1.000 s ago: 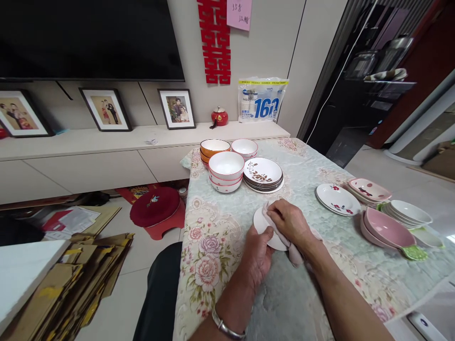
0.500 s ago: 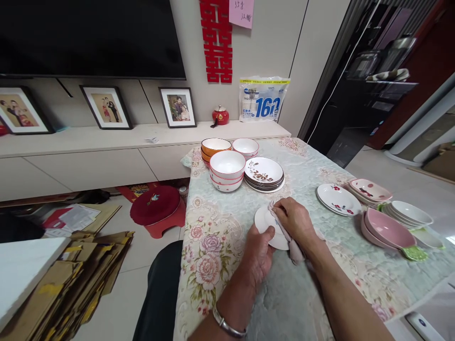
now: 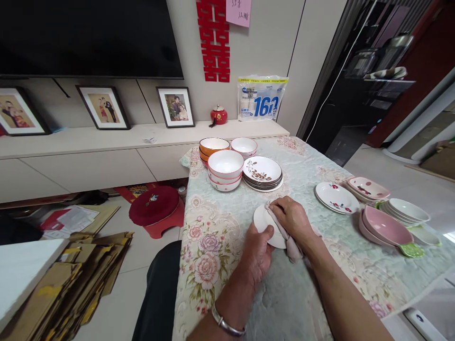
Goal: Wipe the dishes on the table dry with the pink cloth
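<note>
Two grips: L hand (image 3: 259, 252) pinching plate (image 3: 263, 220), R hand (image 3: 293, 220) clutching cloth (image 3: 293, 249) near L thumb (image 3: 268, 231), w/ slip poss. if thumb eases.

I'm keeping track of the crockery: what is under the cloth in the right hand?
A white plate, held by the left hand, shows beside the cloth and runs under it. The part beneath the cloth and right hand is covered and cannot be seen.

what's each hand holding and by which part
The left hand holds a white plate by its near left edge, thumb on top; the right hand holds a cloth near its far end.
</note>
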Demonstrator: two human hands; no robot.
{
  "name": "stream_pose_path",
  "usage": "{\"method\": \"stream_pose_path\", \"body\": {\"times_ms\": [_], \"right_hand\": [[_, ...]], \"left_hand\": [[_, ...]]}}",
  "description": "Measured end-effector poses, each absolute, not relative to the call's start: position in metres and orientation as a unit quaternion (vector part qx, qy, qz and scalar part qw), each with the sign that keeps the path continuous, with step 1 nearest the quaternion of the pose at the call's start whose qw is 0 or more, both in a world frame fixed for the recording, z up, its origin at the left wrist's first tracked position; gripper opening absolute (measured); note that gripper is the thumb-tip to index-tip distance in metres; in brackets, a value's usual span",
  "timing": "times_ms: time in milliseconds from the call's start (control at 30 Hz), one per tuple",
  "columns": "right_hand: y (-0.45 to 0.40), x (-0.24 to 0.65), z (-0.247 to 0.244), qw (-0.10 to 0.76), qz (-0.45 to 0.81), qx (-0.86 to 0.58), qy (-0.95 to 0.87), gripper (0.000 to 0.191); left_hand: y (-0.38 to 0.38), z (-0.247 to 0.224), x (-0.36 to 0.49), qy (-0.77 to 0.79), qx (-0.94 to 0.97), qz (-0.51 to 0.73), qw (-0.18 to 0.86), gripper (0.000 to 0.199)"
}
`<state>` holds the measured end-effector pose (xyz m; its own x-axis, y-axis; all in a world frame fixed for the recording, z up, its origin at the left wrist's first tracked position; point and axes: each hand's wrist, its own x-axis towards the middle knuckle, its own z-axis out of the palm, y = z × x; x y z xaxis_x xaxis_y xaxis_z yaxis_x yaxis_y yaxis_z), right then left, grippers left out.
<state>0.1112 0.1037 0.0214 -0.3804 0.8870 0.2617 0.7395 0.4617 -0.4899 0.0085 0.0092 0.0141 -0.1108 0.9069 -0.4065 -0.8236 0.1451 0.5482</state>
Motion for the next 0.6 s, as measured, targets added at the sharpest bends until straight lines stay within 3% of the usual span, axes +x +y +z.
{"method": "stream_pose_path", "body": {"times_ms": [100, 367, 600], "right_hand": [[0.103, 0.112, 0.022, 0.240, 0.127, -0.501, -0.822, 0.019], [0.087, 0.099, 0.033, 0.262, 0.207, -0.338, -0.880, 0.021], [0.104, 0.112, 0.023, 0.256, 0.128, -0.472, -0.834, 0.021]], "left_hand": [[0.009, 0.013, 0.009, 0.366, 0.063, 0.652, 0.660, 0.065], [0.008, 0.021, 0.010, 0.344, 0.089, 0.663, 0.659, 0.070], [0.006, 0.022, 0.011, 0.377, 0.084, 0.649, 0.656, 0.062]]}}
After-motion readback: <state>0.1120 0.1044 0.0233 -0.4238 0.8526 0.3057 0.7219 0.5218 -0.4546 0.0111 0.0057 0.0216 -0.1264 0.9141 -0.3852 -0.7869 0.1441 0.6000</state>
